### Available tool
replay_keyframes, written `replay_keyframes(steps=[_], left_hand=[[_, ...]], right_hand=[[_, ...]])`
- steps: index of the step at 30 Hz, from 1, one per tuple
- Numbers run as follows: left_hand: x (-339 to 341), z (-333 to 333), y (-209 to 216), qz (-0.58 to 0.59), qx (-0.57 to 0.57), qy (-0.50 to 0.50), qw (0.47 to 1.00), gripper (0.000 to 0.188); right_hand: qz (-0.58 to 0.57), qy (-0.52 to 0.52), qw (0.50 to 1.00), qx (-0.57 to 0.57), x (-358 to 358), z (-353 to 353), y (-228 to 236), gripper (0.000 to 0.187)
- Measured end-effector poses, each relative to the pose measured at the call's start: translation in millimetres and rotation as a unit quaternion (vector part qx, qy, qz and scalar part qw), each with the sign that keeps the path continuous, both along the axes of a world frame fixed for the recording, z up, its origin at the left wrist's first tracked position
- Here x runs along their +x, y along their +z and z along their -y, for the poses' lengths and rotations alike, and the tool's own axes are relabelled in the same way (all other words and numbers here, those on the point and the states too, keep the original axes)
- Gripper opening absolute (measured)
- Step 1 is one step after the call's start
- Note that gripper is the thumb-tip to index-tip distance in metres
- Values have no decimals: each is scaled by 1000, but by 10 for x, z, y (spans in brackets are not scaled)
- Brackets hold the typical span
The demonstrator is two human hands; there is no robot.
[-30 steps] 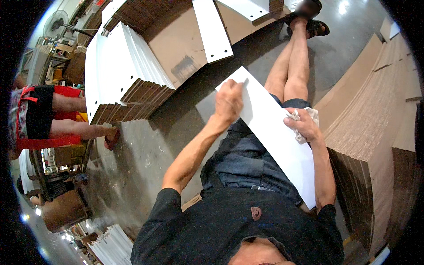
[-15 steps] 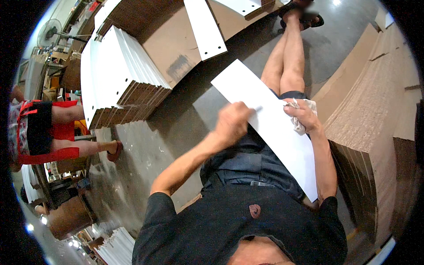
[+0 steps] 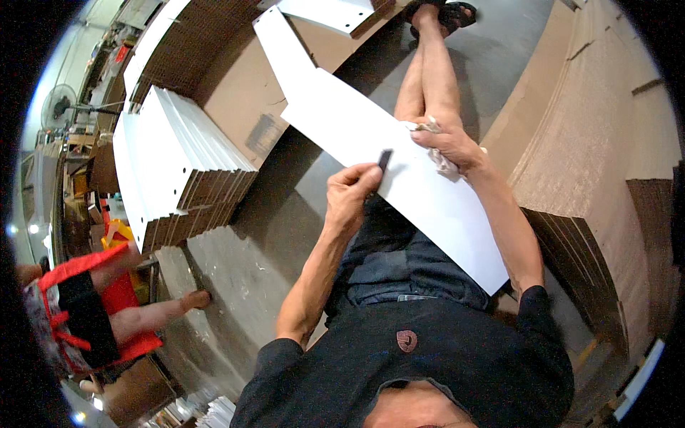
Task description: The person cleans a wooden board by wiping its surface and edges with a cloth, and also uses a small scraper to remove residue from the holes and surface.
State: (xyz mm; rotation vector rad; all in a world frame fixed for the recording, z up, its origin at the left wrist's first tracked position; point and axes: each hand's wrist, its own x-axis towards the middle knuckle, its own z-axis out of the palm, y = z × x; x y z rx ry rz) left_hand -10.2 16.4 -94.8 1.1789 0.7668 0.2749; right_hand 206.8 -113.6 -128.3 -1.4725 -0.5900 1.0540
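Nearest to us, the white panel [image 3: 399, 171] lay slantwise across our lap, its near end by our right hip and its far end reaching out over the floor [image 3: 235, 264] to the left of our legs. Our left hand [image 3: 353, 196] had come back along it: a second earlier it was pressed well up the panel toward the far end, and now it sat close in, at the panel's left edge just above our thigh. Its fingers were closed on a small dark blade [image 3: 384, 160], whose tip touched the white face. We took the short pull back toward us as a scraping stroke along the edge, so the far stretch seemed worked over and the near stretch was what remained.

Our right hand [image 3: 451, 145] had stayed on the panel's right edge, beside our knee, with its fingers curled around a crumpled pale rag [image 3: 442, 162] and pressing down to steady the board. The panel itself had swung a little, its far end now pointing more to the left.

Farther off on the left stood a stack [image 3: 171, 164] of like white panels on edge, and beyond it a single panel [image 3: 282, 39] lay on brown cardboard [image 3: 242, 107]. To the right rose a bank of cardboard sheets [image 3: 592, 143]. At the near left another person's bare legs [image 3: 153, 314] showed beside red cloth [image 3: 85, 314].
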Motion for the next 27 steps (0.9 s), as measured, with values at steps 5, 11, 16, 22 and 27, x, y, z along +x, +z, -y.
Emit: replay_keyframes(steps=[5, 11, 16, 22, 27], left_hand=[[153, -241, -97, 110, 8, 77, 991, 22], [70, -1064, -77, 143, -30, 157, 977, 19], [45, -1506, -75, 135, -32, 205, 969, 20], [148, -1553, -194, 127, -82, 203, 968, 27], [243, -1474, -136, 118, -127, 219, 960, 27]], right_hand=[[15, -74, 997, 16, 33, 72, 357, 41], [262, -184, 944, -77, -215, 865, 598, 38], [279, -155, 932, -174, -508, 1231, 614, 45], [146, -96, 972, -160, -815, 1402, 388, 57], [-195, -84, 976, -50, -760, 1805, 166, 77]])
